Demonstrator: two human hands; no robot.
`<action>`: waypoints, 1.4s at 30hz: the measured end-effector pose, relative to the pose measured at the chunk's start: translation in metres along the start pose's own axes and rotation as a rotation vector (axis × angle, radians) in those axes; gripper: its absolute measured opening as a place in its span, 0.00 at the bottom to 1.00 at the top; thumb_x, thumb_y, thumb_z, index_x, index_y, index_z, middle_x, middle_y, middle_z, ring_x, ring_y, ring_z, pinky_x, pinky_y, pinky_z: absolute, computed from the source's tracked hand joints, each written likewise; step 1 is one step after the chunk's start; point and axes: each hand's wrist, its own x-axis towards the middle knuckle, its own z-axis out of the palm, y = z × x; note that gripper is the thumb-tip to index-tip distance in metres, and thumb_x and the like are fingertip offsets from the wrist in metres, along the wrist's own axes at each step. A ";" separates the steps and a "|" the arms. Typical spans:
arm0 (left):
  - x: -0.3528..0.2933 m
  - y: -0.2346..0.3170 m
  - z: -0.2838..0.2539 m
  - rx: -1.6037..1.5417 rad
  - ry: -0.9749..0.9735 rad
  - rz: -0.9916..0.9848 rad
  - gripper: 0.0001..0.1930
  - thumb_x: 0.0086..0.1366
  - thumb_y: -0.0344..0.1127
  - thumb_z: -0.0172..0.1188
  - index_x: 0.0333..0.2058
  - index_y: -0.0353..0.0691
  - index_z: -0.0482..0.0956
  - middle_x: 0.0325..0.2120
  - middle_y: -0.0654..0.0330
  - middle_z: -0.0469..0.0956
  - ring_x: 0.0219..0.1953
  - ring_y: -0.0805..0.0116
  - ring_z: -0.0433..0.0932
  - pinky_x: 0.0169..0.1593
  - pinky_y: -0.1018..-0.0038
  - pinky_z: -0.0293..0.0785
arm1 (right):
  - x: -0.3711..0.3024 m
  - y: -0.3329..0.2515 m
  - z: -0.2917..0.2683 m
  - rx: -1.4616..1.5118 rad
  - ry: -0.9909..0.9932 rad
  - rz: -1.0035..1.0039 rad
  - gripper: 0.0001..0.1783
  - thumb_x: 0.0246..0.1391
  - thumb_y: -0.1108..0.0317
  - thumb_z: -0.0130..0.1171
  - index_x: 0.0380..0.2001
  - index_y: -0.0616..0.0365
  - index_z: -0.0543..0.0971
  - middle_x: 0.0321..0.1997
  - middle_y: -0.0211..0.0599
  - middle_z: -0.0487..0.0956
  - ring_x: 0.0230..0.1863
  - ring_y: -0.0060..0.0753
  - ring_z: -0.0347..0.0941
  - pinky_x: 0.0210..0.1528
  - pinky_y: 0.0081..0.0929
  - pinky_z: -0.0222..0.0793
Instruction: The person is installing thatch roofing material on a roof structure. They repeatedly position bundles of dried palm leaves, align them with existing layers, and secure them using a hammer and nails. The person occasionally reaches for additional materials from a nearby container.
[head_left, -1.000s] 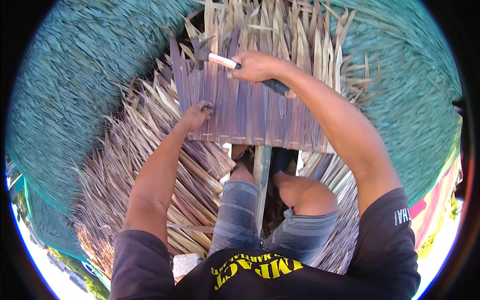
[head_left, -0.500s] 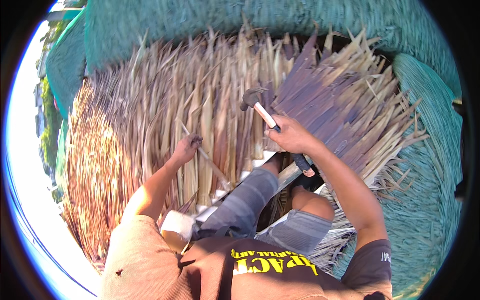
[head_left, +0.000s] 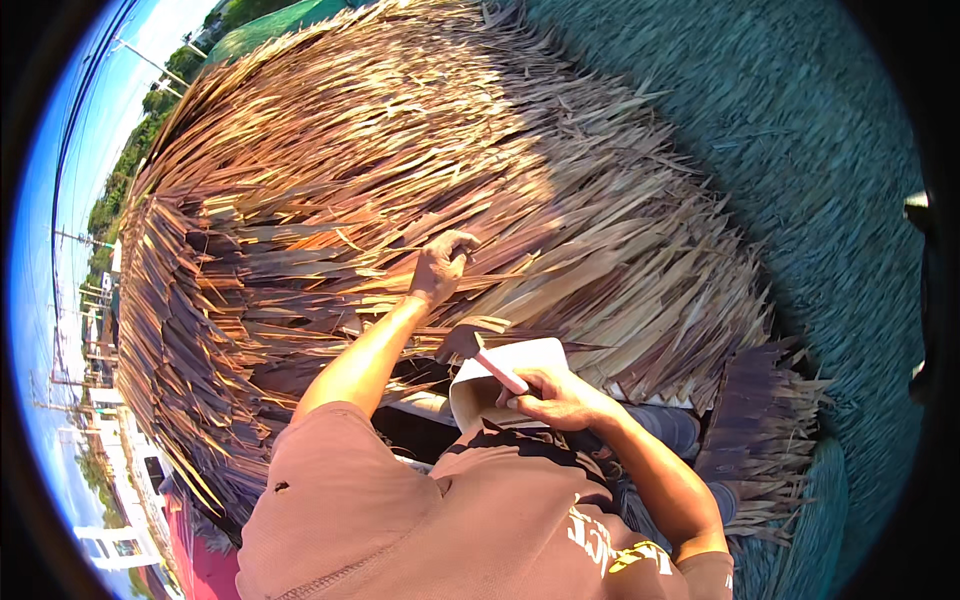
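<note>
Ideally, the right hand [head_left: 557, 398], gripping a dark-headed, pale pink-handled hammer [head_left: 496, 366], needed to avoid the left hand [head_left: 442, 270], grasp unreadable, over brown leaf thatch [head_left: 590, 255].

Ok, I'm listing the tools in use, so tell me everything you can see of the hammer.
The hammer has a dark, metal-looking head and a straight, pale pinkish handle. It slants, head toward the picture's upper left, gripped by the right hand, which hides the handle's lower part. Behind it shows a pale curved object; whether they touch is unclear.
</note>
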 end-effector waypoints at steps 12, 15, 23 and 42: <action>-0.054 0.006 -0.117 0.412 0.291 0.072 0.14 0.60 0.22 0.57 0.43 0.46 0.79 0.37 0.54 0.80 0.40 0.55 0.82 0.45 0.66 0.78 | 0.042 -0.018 0.006 -0.798 -0.044 -0.002 0.15 0.52 0.68 0.60 0.43 0.63 0.77 0.42 0.58 0.81 0.46 0.60 0.78 0.48 0.45 0.73; -0.039 0.010 -0.203 0.930 0.896 0.192 0.21 0.60 0.27 0.65 0.54 0.42 0.75 0.50 0.55 0.78 0.53 0.54 0.78 0.55 0.63 0.74 | 0.048 -0.044 0.001 -0.629 0.042 0.227 0.15 0.54 0.68 0.59 0.43 0.63 0.76 0.36 0.56 0.82 0.40 0.59 0.80 0.44 0.43 0.74; -0.127 -0.108 -0.394 1.086 1.500 -0.706 0.44 0.62 0.52 0.66 0.68 0.46 0.51 0.63 0.47 0.62 0.53 0.43 0.76 0.53 0.55 0.77 | 0.055 -0.070 -0.007 -0.604 0.155 0.241 0.13 0.59 0.63 0.60 0.39 0.62 0.76 0.29 0.47 0.83 0.34 0.50 0.82 0.39 0.41 0.75; -0.184 0.084 -0.144 0.420 -0.067 -0.403 0.17 0.73 0.44 0.55 0.54 0.42 0.74 0.34 0.45 0.82 0.36 0.48 0.83 0.42 0.61 0.77 | 0.080 -0.083 -0.003 -0.440 0.305 0.069 0.09 0.60 0.65 0.60 0.36 0.61 0.77 0.25 0.38 0.80 0.23 0.28 0.74 0.30 0.30 0.70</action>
